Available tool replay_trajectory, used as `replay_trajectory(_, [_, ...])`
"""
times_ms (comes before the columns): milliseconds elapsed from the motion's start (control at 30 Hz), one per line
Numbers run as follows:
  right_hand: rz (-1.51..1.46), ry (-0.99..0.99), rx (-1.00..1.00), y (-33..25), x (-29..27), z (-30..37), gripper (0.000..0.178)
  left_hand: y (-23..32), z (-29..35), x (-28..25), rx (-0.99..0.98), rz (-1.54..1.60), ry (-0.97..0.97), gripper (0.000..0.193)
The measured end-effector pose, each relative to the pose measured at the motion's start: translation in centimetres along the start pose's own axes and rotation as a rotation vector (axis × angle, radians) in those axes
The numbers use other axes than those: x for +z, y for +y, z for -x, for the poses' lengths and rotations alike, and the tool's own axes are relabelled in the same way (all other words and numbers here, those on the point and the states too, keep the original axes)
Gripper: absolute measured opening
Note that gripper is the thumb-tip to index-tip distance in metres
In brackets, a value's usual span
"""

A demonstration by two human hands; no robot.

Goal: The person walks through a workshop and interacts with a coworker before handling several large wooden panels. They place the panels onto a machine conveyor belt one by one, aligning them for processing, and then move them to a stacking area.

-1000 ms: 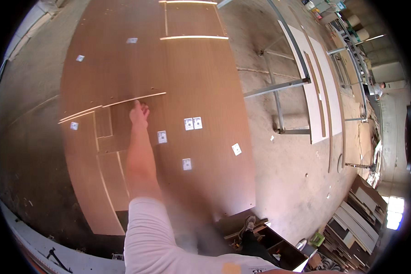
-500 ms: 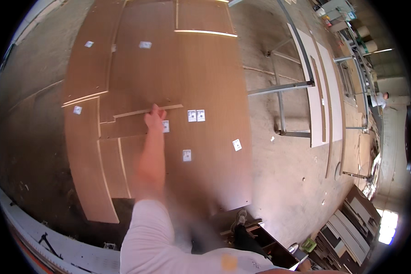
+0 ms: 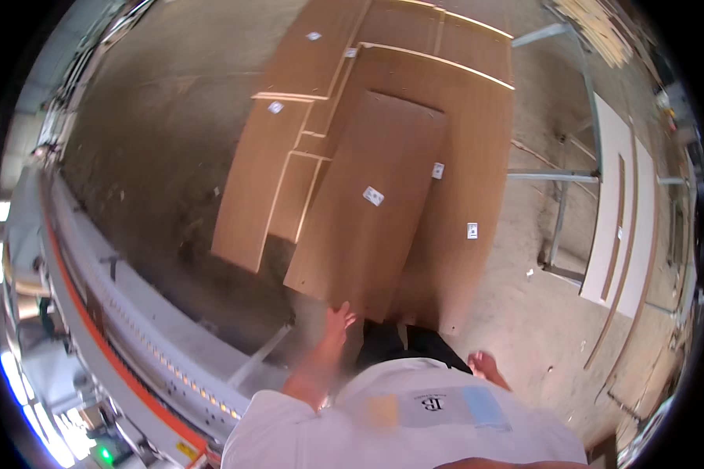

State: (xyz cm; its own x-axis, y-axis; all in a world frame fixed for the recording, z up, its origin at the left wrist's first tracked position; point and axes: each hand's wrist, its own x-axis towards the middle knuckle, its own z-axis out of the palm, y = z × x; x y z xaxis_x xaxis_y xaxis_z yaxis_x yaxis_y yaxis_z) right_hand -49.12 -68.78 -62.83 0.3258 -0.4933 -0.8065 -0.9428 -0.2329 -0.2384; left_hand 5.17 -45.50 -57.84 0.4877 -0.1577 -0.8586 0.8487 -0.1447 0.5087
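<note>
The brown laminated panel [image 3: 371, 207] is lying topmost on a stack of brown boards [image 3: 477, 156] on the floor. In the head view, the left hand [image 3: 338, 319] is reaching with spread fingers just under its near edge, holding nothing. The right hand [image 3: 481, 364] is hanging empty, loosely curled. The panel looks stiff, broad and fairly heavy with smooth faces, so gripping opposite long edges seems best.

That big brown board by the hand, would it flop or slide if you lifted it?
The top brown board looks flat with straight edges, so probably stiff. It is large, so likely heavy and awkward. Its smooth face may slide over the board stack near the left hand.
</note>
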Motion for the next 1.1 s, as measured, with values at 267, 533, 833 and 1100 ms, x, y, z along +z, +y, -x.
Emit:
replay_trajectory(267, [-0.745,-0.238,-0.161,-25.3,-13.0,-18.7,0.035,-5.8,20.5,-12.8,0.233,0.373,0.475,0.026])
replay_trajectory(533, [-1.277,-0.312,0.299,-38.4,-5.5,-17.3,0.065,-7.2,32.6,-11.3,0.186,0.449,1.082,0.035])
replay_trajectory(833, [-1.14,-0.373,0.156,-38.4,-8.1,-4.1,0.063,-18.1,39.0,-21.9,0.235,0.527,1.211,0.037])
replay_trajectory(1100, [-1.043,-0.327,-0.159,-43.6,-8.5,-3.0,0.047,-29.3,40.6,-34.5,0.139,0.141,1.479,0.058])
